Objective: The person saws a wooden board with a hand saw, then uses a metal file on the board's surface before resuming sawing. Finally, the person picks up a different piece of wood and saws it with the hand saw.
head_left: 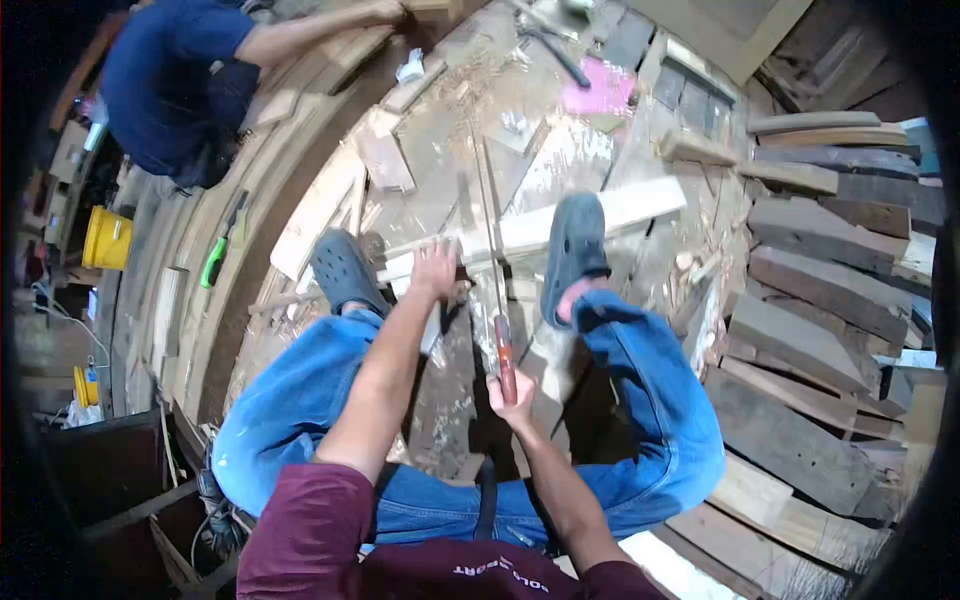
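A pale wooden board lies across the floor between my feet. My left hand is clamped over its left part, fingers across the top and the thumb toward me. In my right hand is a handsaw, its red-brown handle wrapped by my fingers. The long, thin saw blade points away from me and crosses the board just right of my left hand. My left clog and right clog overlap the board on either side of the blade.
Stacked timber pieces line the right side. Another person sits at the upper left, beside long planks. A green-handled tool lies on those planks near a yellow bucket. Offcuts, sawdust and a pink sheet lie ahead.
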Tool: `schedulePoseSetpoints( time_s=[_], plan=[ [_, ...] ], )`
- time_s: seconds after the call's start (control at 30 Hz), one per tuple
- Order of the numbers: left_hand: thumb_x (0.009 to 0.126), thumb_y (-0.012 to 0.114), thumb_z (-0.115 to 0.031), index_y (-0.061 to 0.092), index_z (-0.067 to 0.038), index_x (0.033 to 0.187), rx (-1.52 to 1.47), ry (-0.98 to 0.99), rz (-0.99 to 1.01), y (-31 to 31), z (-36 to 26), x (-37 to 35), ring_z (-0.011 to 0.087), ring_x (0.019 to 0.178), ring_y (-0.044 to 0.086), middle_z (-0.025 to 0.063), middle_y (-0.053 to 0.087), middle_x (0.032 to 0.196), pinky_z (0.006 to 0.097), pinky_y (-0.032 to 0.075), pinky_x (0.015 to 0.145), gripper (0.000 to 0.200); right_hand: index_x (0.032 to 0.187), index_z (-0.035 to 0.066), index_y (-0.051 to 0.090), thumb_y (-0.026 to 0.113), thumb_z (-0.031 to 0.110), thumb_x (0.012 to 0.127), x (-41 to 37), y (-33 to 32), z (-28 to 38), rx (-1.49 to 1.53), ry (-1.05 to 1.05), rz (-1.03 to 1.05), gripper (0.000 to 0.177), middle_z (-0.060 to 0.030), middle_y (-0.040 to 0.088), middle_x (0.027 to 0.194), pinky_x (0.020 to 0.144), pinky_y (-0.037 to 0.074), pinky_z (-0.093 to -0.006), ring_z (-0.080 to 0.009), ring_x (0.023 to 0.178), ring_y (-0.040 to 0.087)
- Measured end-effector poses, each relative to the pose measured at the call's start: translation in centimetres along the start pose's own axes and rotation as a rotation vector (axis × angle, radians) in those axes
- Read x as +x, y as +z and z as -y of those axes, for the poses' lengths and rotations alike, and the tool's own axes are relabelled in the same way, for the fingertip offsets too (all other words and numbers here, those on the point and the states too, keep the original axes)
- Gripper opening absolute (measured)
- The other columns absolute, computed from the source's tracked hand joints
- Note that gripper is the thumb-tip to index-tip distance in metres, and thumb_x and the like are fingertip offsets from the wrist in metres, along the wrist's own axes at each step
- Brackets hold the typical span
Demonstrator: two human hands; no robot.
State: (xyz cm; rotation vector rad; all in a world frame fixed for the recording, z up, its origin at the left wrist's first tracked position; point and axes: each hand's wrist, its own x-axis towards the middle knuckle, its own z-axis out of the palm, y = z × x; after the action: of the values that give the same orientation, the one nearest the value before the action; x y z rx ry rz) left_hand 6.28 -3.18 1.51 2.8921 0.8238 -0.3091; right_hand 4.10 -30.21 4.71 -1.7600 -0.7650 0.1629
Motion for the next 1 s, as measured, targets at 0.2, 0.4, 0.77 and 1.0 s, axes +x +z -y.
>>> schedulePoseSetpoints(
  time_s=[0.2, 0.4, 0.77, 1.0],
  plan=[
    [0.079, 0.062, -0.058, 0.041, -0.006, 0.137, -0.095, -0.114, 0.19, -4.5, 1.0, -5.1, 0.0373, 0.126, 0.042, 0.0209, 0.044, 0.134, 0.0557, 0.033, 0.103, 0.081, 0.066, 0.006, 0.057, 0.067, 0.019, 0.071, -0.6, 0.0, -1.2, -0.04, 0.043, 0.002, 0.016, -0.0165, 0.056, 0.056, 0.052, 0.047, -0.0442, -0.0374, 0.053, 0.059],
    [0.08, 0.06, -0.061, 0.059, -0.007, 0.121, -0.086, -0.105, 0.224, -7.8, 1.3, -9.7, 0.0378, 0.118, 0.05, 0.0223, 0.054, 0.125, 0.0479, 0.042, 0.099, 0.068, 0.072, 0.003, 0.061, 0.067, 0.02, 0.07, -0.3, -0.6, -0.1, -0.015, 0.08, 0.002, 0.018, -0.0192, 0.059, 0.063, 0.056, 0.048, -0.0442, -0.0395, 0.06, 0.06],
    [0.077, 0.055, -0.07, 0.063, -0.008, 0.117, -0.077, -0.191, 0.141, -12.1, 3.2, -13.9, 0.0353, 0.118, 0.053, 0.0187, 0.056, 0.126, 0.0476, 0.043, 0.098, 0.075, 0.066, 0.001, 0.057, 0.073, 0.02, 0.072, -0.4, 0.0, -1.1, 0.044, 0.121, -0.031, 0.026, -0.0119, 0.056, 0.057, 0.054, 0.043, -0.0385, -0.0221, 0.052, 0.055],
    [0.076, 0.06, -0.066, 0.065, -0.011, 0.114, -0.105, -0.209, 0.169, -13.5, 1.8, -15.9, 0.0332, 0.113, 0.057, 0.0155, 0.062, 0.119, 0.0483, 0.045, 0.094, 0.067, 0.072, -0.001, 0.062, 0.072, 0.022, 0.073, -0.5, -0.5, -0.6, 0.047, 0.212, -0.033, 0.025, -0.0162, 0.062, 0.065, 0.061, 0.047, -0.0399, -0.0296, 0.061, 0.062]
  ],
)
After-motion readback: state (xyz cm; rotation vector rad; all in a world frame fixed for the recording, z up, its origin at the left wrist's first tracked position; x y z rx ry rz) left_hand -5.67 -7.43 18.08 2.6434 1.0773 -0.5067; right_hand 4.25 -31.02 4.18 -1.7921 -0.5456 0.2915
